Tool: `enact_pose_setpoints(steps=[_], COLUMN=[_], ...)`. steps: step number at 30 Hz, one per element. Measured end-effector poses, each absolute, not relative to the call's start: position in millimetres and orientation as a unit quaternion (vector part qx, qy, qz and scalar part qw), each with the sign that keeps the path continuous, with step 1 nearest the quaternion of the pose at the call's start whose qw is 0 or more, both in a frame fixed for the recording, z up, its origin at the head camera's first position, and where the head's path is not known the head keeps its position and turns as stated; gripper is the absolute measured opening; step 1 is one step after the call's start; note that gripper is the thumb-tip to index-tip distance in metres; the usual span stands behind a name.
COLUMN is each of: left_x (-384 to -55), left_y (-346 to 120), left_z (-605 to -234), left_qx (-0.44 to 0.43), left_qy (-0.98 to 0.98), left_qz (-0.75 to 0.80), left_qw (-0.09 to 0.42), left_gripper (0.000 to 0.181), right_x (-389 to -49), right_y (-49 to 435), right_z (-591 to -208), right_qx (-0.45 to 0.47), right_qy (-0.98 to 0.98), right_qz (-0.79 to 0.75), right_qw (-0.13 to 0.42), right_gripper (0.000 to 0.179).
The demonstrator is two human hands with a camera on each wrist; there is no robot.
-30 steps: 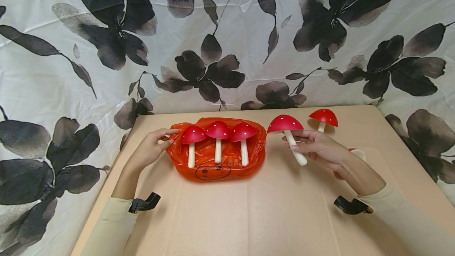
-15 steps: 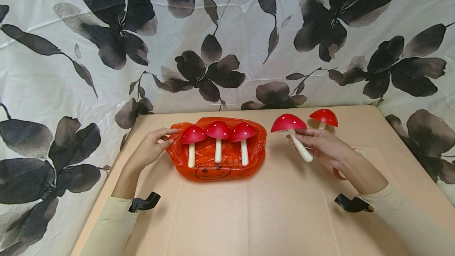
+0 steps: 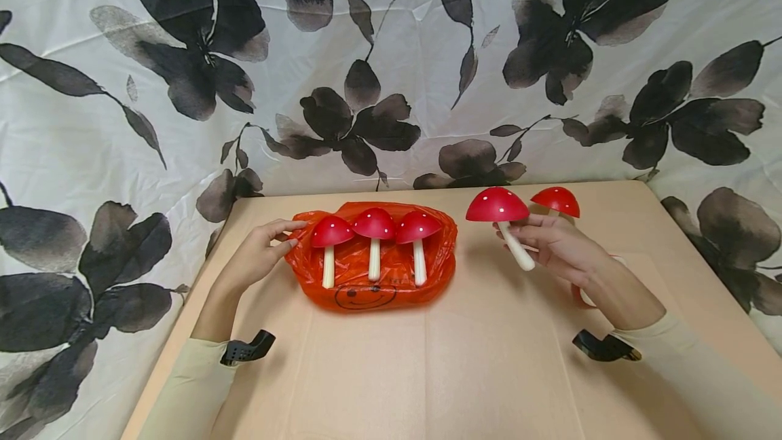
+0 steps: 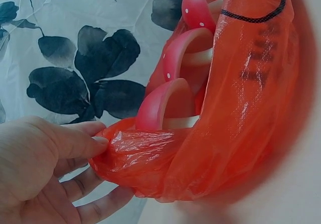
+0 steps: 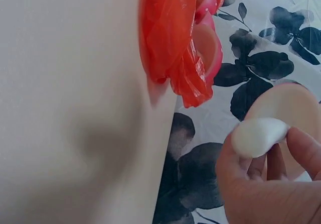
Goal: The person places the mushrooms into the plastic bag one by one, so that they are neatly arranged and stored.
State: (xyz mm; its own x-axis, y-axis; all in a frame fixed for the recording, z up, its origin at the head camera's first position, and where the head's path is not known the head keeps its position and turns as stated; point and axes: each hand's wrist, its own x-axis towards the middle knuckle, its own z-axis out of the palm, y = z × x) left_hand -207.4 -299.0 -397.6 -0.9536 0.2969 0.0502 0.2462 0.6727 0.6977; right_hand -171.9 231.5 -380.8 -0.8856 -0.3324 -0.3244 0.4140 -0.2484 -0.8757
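Observation:
A red-orange plastic bag [image 3: 366,297] with a smiley drawn on it lies with its mouth spread. Inside it, 3 toy mushrooms [image 3: 374,224] with red white-dotted caps and pale stems are in a row. My left hand [image 3: 263,250] pinches the bag's left rim; in the left wrist view the thumb [image 4: 95,141] presses the crinkled film. To the right of the bag, my right hand [image 3: 559,246] holds another toy mushroom [image 3: 497,206] by its stem, cap up and stem tilted. The stem end [image 5: 258,136] faces the camera in the right wrist view.
One more red-capped mushroom [image 3: 556,201] stands behind my right hand, its stem mostly covered. A red and white item [image 3: 583,297] shows partly under my right wrist. The wooden table [image 3: 427,379] ends at a floral cloth backdrop [image 3: 391,87].
My right hand has shifted slightly right and up with its mushroom, whose cap has tipped a little. The left hand and the bag have stayed in place.

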Motion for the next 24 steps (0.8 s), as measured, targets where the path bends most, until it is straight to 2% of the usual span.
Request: enact_pose_setpoints(steps=[24], left_x=[-204.9], left_y=[-301.2], left_z=[-396.3], left_qx=[0.149], left_qy=[0.914], left_qz=[0.376], left_qw=[0.027], left_gripper=[0.037], right_x=[-176.3], right_y=[211.1], right_z=[-378.8], right_qx=[0.043], right_qy=[0.603], right_qz=[-0.762], right_qw=[0.231], right_gripper=[0.016])
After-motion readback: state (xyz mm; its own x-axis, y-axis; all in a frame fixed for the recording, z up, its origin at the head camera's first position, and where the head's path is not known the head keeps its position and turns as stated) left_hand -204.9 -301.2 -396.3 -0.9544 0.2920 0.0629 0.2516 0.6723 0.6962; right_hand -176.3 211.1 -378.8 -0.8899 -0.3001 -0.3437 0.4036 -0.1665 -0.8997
